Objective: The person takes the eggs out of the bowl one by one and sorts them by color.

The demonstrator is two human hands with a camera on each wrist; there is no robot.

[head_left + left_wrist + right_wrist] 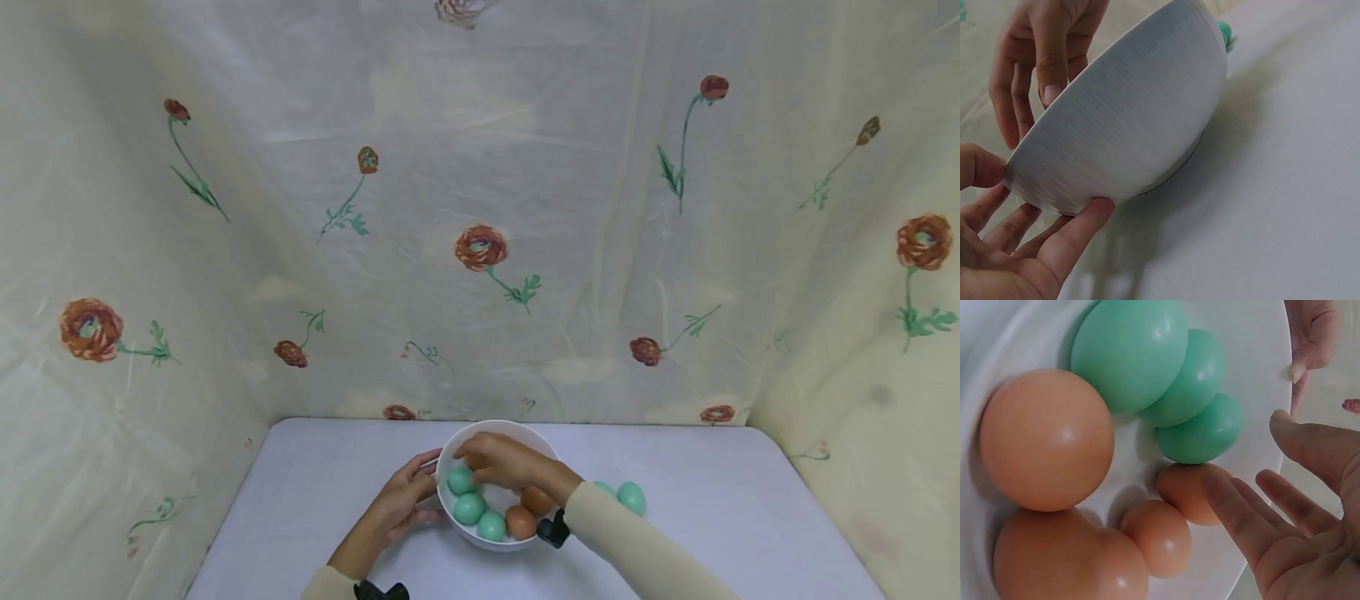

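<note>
A white bowl [498, 546] stands on the table with three green eggs [469, 508] and several brown eggs [521, 522] inside. My left hand [401, 500] holds the bowl from the left, thumb at the rim and fingers spread against the outer wall, as the left wrist view shows. Over the inside of the bowl hovers my right hand [501, 460], fingers loosely bent and nothing between them. In the right wrist view, one fingertip [1215, 482] overlaps a brown egg [1188, 494]; whether it touches is unclear. From the head, the right hand hides part of the bowl.
Right of the bowl, green eggs [632, 497] lie on the white-covered table [720, 492], partly behind the right sleeve [637, 533]. A flower-printed curtain [570, 350] encloses the table at the back and both sides. Dark wrist devices [553, 529] sit on both arms.
</note>
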